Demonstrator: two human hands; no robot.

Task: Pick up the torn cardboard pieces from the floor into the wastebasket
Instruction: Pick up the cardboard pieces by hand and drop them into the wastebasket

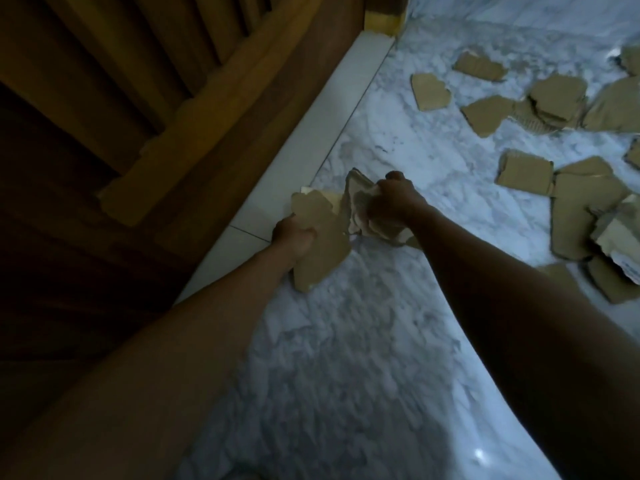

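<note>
On my far left stands a dark wooden slatted door, with a pale baseboard strip running along its foot. Next to that strip my left hand has its fingers curled round the edge of a flat torn cardboard piece, lifted clear of the marble floor. Just beside it, my right hand is closed tight on a crumpled bundle of cardboard scraps, bunched together, I judge, so more can be carried in one trip. Further right, many loose cardboard pieces lie scattered and overlapping on the marble, well apart from both hands. I can see no wastebasket from here, so I reckon both handfuls are waiting to be carried off to it.
</note>
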